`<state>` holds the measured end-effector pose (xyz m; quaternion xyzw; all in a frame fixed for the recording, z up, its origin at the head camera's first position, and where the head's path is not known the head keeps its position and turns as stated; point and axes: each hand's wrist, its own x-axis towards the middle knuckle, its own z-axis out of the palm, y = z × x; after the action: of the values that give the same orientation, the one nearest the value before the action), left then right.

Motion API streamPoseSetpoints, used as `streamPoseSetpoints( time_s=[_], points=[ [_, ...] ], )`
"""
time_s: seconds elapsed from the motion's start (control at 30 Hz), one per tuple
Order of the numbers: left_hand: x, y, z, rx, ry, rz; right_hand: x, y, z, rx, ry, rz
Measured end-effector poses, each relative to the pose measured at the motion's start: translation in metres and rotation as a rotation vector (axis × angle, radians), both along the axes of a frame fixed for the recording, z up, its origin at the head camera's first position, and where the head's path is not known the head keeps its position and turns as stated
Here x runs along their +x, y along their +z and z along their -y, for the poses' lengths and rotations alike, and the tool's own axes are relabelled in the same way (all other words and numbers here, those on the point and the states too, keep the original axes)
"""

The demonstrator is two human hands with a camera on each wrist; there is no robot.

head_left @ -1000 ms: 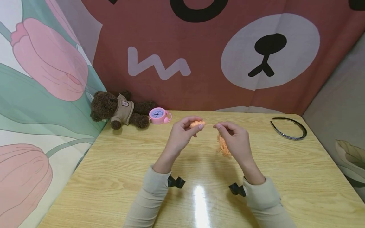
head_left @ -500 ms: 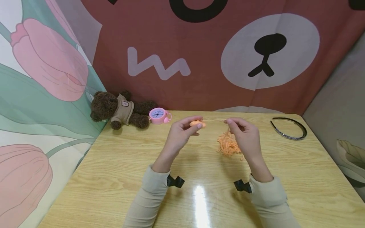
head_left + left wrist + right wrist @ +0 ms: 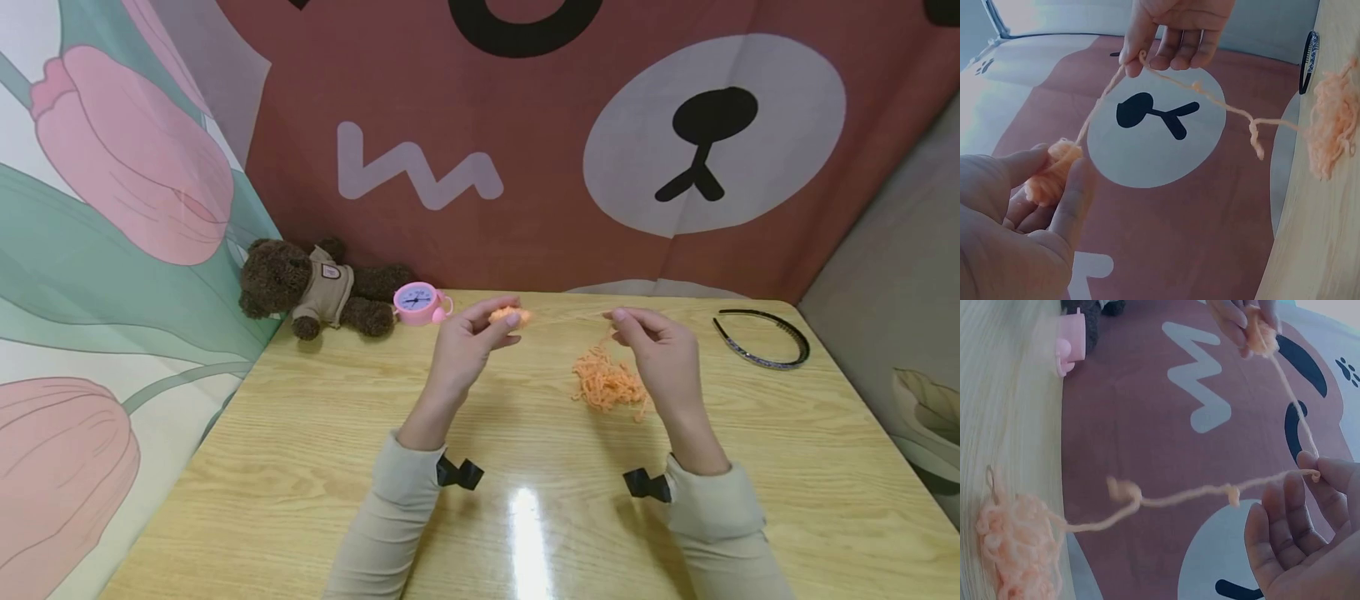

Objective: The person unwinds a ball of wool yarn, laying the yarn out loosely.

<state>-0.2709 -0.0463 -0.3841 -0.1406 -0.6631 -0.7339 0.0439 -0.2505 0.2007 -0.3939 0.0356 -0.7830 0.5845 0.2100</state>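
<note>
l hand (image 3: 465, 346) grip pinches the small wound orange yarn ball (image 3: 510, 317), off the surface (image 3: 525, 425); r hand (image 3: 663, 350) grip pinches the yarn strand (image 3: 1099, 102) at fingertips. strand's long axis runs sideways btwn hands, approx straight, then bends at r fingertips down to the loose yarn pile (image 3: 609, 383) on surface, nearer r hand than l.
</note>
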Motion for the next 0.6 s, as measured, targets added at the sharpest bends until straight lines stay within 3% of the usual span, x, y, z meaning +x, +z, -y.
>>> streamPoseSetpoints(
  time_s=[0.33, 0.6],
  points=[
    [-0.003, -0.003, 0.004, -0.101, 0.054, 0.029, 0.000, 0.003, -0.010, -0.069, -0.037, 0.001],
    [-0.004, -0.003, 0.004, -0.037, -0.009, 0.074, -0.004, 0.004, -0.019, -0.128, -0.070, -0.018]
  ],
)
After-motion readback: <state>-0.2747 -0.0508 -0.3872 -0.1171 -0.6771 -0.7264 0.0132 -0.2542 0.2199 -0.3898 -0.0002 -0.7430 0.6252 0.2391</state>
